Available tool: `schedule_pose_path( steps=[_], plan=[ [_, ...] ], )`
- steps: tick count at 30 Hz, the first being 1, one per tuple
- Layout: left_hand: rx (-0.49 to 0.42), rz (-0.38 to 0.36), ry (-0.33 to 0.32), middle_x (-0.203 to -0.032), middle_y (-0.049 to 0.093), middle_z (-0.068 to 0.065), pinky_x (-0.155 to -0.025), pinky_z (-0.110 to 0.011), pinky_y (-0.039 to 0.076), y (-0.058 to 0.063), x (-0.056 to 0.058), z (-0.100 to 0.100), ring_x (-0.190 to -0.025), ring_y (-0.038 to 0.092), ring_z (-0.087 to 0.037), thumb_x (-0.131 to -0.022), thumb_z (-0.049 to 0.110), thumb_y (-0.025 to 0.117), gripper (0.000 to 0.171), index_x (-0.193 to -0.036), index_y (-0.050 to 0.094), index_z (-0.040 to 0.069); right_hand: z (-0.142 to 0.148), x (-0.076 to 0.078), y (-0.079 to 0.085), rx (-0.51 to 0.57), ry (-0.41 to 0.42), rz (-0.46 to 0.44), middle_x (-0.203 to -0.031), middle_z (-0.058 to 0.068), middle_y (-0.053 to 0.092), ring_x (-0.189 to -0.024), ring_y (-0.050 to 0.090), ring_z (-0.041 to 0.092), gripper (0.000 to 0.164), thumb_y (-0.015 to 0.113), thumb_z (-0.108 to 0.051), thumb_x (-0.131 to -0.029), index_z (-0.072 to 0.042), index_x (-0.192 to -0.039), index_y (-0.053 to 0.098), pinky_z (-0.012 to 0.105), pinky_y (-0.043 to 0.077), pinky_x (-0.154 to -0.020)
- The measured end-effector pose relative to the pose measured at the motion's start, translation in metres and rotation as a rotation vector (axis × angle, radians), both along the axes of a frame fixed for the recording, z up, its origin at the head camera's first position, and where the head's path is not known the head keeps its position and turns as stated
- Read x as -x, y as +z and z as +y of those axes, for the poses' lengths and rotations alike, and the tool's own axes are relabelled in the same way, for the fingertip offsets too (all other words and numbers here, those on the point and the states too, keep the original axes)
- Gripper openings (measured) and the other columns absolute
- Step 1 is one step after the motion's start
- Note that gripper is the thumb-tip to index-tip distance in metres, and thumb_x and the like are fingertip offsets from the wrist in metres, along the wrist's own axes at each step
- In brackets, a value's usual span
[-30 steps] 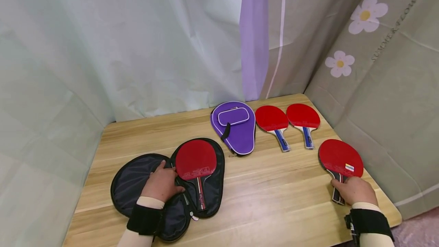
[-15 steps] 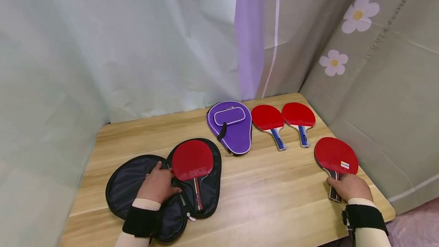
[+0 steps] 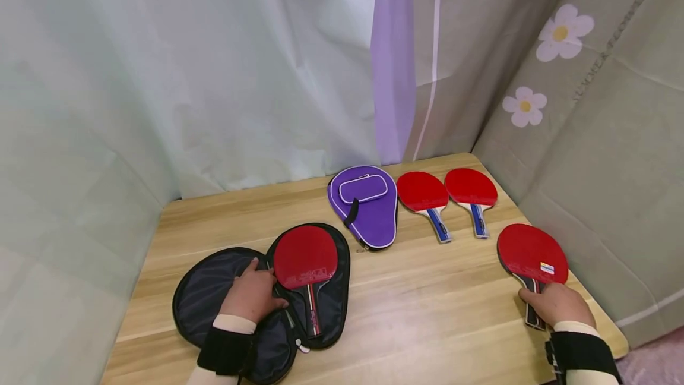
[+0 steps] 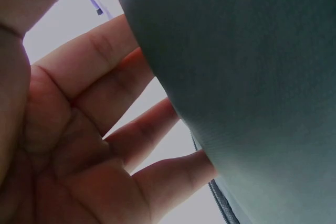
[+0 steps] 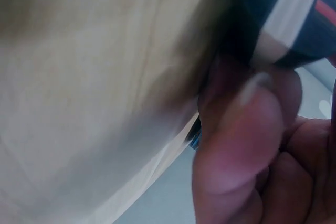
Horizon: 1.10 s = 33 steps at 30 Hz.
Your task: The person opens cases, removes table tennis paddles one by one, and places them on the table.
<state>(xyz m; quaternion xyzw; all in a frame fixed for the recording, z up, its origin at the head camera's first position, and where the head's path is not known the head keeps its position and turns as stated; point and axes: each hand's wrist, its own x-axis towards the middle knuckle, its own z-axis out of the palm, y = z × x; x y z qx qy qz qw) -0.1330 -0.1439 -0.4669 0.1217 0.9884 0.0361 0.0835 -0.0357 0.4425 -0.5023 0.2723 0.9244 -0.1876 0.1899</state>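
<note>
My left hand (image 3: 249,294) rests on the spread-out flap of an unzipped black paddle case (image 3: 198,290). In the left wrist view its fingers (image 4: 89,59) are fairly straight, with their tips against the dark fabric (image 4: 236,77). In the case's other half lies a red table tennis paddle (image 3: 304,257), face up, handle towards me, beside the left thumb. At the table's right side my right hand (image 3: 561,306) grips the dark striped handle of another red paddle (image 3: 531,251), which bears a small sticker. The right wrist view shows curled fingers (image 5: 241,140) at that handle, close over the wood.
A purple paddle case (image 3: 369,218) with white piping lies at the back centre of the wooden table (image 3: 417,314). Beside it are two red paddles with blue-and-white handles, one left (image 3: 423,191) and one right (image 3: 470,187). Curtains (image 3: 256,76) hang behind and at both sides.
</note>
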Motion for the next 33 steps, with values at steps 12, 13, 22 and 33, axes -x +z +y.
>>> schedule_pose_path(
  steps=[12,13,22,33],
  plan=[
    [-0.002,-0.005,0.005,-0.129,0.072,-0.018,-0.097,-0.079,0.044,-0.001,-0.001,-0.003,-0.141,0.046,-0.053,-0.07,0.039,0.092,0.056,-0.11,0.079,0.002,-0.003,0.001,0.004,-0.014,0.017,-0.035,-0.065,0.009,0.06,-0.065,0.056,0.026,0.048,0.062,-0.05,-0.089,-0.006,-0.069,0.063,0.034,0.046,-0.057],
    [-0.004,-0.005,0.006,-0.13,0.072,-0.018,-0.097,-0.079,0.044,-0.001,-0.002,-0.004,-0.141,0.046,-0.053,-0.07,0.039,0.092,0.056,-0.11,0.079,0.002,-0.003,0.001,0.006,-0.015,0.013,-0.042,-0.065,0.01,0.06,-0.066,0.056,0.026,0.049,0.062,-0.05,-0.089,-0.005,-0.07,0.064,0.034,0.046,-0.058],
    [-0.012,-0.002,0.012,-0.131,0.071,-0.018,-0.097,-0.08,0.043,0.004,-0.004,-0.005,-0.141,0.045,-0.053,-0.071,0.038,0.092,0.056,-0.111,0.078,0.001,-0.02,0.015,0.04,-0.119,-0.095,0.009,-0.104,0.034,0.063,-0.089,0.06,0.048,0.096,0.064,-0.07,-0.083,0.016,-0.122,0.046,0.06,0.057,-0.071],
    [-0.019,0.032,-0.005,-0.121,0.075,-0.02,-0.095,-0.079,0.045,0.002,-0.005,-0.002,-0.138,0.05,-0.051,-0.069,0.037,0.094,0.058,-0.111,0.078,0.001,-0.147,0.062,0.062,0.002,0.23,0.265,-0.085,0.012,0.073,-0.072,0.064,0.024,0.076,0.068,-0.061,-0.087,0.004,-0.124,0.062,0.04,0.052,-0.058]
  ],
)
